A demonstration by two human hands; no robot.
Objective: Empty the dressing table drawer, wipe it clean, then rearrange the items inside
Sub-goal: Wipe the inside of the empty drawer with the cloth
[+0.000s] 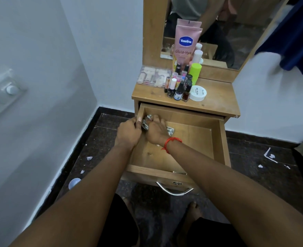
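Note:
The wooden drawer [218, 145] of the dressing table is pulled out, and nothing but the cloth lies inside it. My right hand [156, 131] presses a crumpled grey cloth [171, 130] against the drawer floor in the far left corner. My left hand [128, 132] grips the drawer's left wall [140, 114] with the thumb over its edge. On the tabletop [216, 97] stand a pink Vaseline tube [186, 45], several nail polish bottles [180, 86], a green bottle [195, 72], a white round jar [198, 93] and a clear plastic case [153, 76].
A mirror [236, 32] rises behind the tabletop. A metal handle [174, 190] sticks out from the drawer front. The dark floor [102, 139] carries white scraps and a small round lid [74, 182]. A wall with a switch panel [3, 93] stands left. Blue fabric [296, 41] hangs at right.

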